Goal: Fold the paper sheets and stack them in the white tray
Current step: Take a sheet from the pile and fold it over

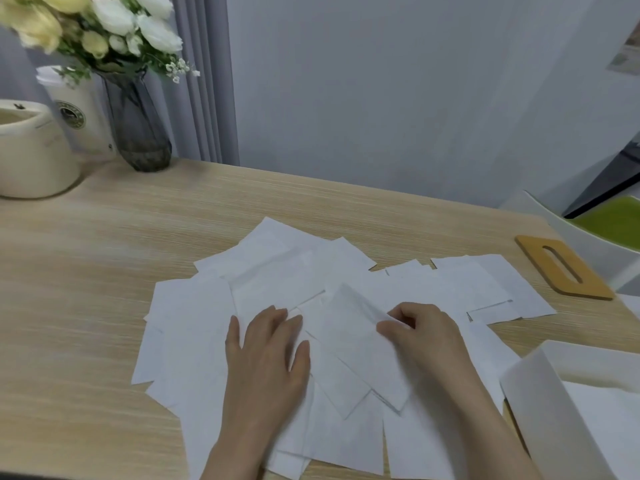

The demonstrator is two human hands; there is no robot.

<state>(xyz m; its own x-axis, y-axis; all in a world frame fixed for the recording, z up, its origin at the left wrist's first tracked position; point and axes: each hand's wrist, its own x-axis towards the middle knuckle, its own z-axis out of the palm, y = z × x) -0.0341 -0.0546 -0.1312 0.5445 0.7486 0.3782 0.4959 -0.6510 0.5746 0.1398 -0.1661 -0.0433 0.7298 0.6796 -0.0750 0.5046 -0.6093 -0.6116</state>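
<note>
Paper sheets [284,282] lie scattered on the desk [104,254]; the left hand [268,348] presses flat on them, fingers straight, while the right hand [420,336] pinches a folded sheet [356,344] beside the white tray [540,386].

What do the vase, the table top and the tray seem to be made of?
Vase: probably smoky grey glass, since it looks translucent and glossy. Table: pale wood or wood-look laminate, shown by fine straight grain lines and a matte surface. Tray: matte white, perhaps plastic or card; blur leaves it open.
</note>
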